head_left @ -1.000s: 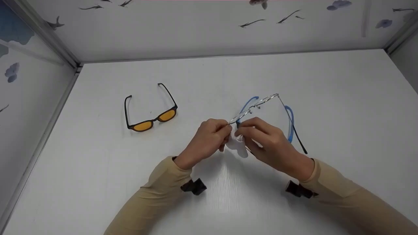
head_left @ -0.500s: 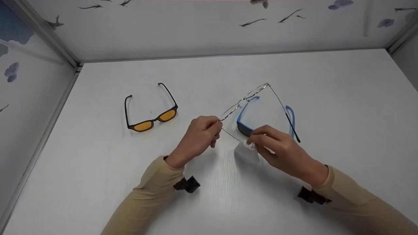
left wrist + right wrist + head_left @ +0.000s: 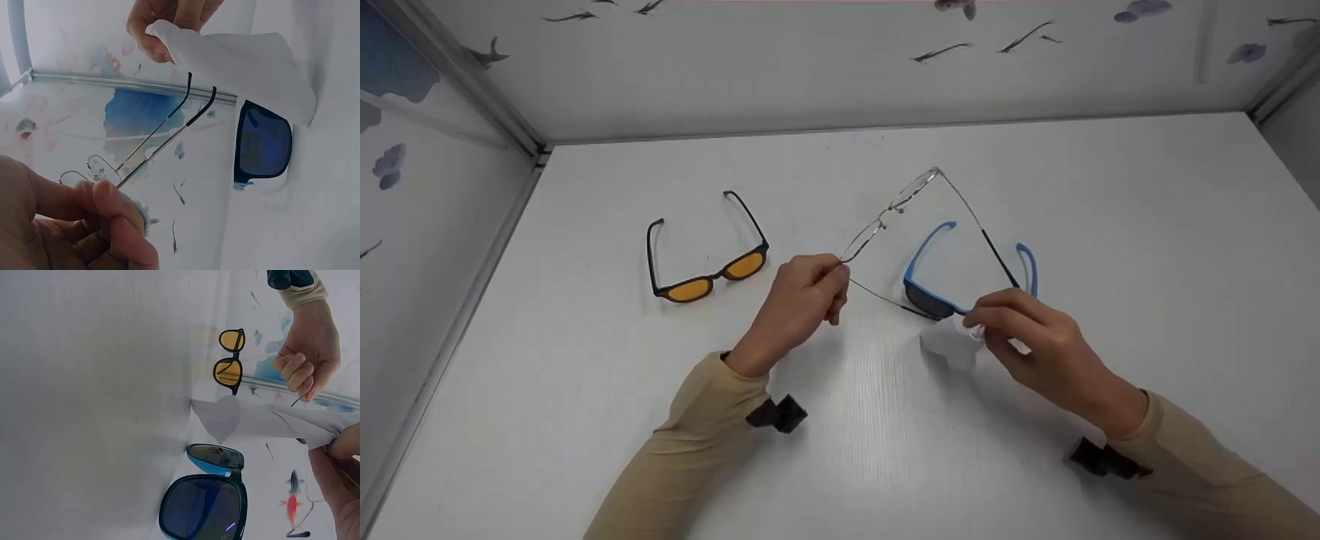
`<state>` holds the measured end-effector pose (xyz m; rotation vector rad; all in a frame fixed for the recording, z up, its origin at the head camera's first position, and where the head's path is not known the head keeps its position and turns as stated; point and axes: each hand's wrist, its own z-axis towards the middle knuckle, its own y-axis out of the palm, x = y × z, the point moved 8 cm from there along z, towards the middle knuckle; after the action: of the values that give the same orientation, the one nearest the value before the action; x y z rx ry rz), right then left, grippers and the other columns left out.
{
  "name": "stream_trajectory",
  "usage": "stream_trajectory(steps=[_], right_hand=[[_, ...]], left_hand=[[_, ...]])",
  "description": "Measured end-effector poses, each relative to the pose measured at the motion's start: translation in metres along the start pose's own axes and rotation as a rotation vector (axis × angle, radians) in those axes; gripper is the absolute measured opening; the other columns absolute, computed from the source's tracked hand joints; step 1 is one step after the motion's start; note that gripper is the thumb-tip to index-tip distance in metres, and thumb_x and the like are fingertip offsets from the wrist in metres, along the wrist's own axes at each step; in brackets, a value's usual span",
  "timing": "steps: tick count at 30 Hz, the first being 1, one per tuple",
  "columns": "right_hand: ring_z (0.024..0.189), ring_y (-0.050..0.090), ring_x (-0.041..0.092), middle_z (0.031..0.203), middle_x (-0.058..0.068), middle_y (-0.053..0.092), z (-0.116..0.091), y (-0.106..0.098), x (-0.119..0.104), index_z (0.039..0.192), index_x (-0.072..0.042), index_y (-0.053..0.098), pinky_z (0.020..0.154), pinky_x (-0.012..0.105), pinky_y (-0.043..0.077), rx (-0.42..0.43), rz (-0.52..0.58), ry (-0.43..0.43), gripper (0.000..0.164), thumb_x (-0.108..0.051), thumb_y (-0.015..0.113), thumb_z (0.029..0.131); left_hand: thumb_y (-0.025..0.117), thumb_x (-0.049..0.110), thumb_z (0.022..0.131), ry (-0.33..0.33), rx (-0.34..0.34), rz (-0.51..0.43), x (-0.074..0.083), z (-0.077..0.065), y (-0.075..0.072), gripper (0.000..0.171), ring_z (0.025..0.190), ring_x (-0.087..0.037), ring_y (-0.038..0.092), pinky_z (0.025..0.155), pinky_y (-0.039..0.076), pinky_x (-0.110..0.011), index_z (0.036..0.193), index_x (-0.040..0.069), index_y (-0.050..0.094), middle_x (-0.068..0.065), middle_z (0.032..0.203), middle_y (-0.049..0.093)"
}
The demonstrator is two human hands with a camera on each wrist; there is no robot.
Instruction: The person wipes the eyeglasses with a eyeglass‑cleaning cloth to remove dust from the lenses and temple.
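Note:
Thin metal-framed glasses (image 3: 916,187) are held up over the table by my left hand (image 3: 802,296), which pinches them at the hinge corner of one lens. Their temples, dark at the tips, point toward the right. My right hand (image 3: 1046,341) pinches a white cloth (image 3: 952,341) that hangs down from the fingertips, apart from the lenses. Behind the cloth, blue sunglasses (image 3: 928,298) with dark lenses stand on the table, partly hidden by my right hand. In the left wrist view the cloth (image 3: 247,62) droops beside one dark lens (image 3: 264,140).
Black-framed glasses with orange lenses (image 3: 690,290) rest on the white table (image 3: 585,390) at the left, temples pointing to the back. White panels (image 3: 780,75) printed with fish and flowers close off the back and sides.
My left hand has moved left and slightly back with the metal-framed glasses. My right hand has drawn right with the cloth, away from the frame, and more of the blue sunglasses shows.

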<state>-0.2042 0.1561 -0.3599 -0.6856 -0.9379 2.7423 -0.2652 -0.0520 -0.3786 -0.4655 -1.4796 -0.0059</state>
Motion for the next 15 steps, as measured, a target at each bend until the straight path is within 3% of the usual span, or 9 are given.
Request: stream_trajectory(steps=[4,8,15], right_hand=[[0.074,0.056,0.017,0.091,0.011,0.059,-0.006,-0.007,0.003,0.094,0.000,0.063,0.063,0.018,0.048,0.040,0.000,0.006,0.019,0.004,0.053,0.080],[0.076,0.057,0.018,0.092,0.011,0.058,-0.012,-0.009,0.009,0.095,0.000,0.063,0.069,0.017,0.048,0.030,-0.005,0.030,0.014,-0.002,0.054,0.084],[0.079,0.057,0.018,0.093,0.011,0.058,-0.015,-0.008,0.012,0.096,0.000,0.063,0.070,0.016,0.047,0.016,-0.002,0.033,0.023,-0.015,0.047,0.091]], left_hand=[[0.042,0.008,0.093,-0.017,0.040,-0.018,-0.006,0.002,-0.014,0.029,0.050,-0.019,0.048,0.051,0.047,-0.029,0.066,0.000,0.051,-0.009,0.058,0.048],[0.042,0.009,0.092,-0.049,0.091,-0.015,-0.013,0.003,-0.029,0.028,0.052,-0.018,0.048,0.052,0.048,-0.029,0.067,0.000,0.052,-0.009,0.060,0.049],[0.042,0.009,0.092,-0.084,0.137,0.030,-0.022,0.007,-0.050,0.028,0.054,-0.019,0.050,0.055,0.050,-0.030,0.069,-0.001,0.054,-0.011,0.061,0.052]])
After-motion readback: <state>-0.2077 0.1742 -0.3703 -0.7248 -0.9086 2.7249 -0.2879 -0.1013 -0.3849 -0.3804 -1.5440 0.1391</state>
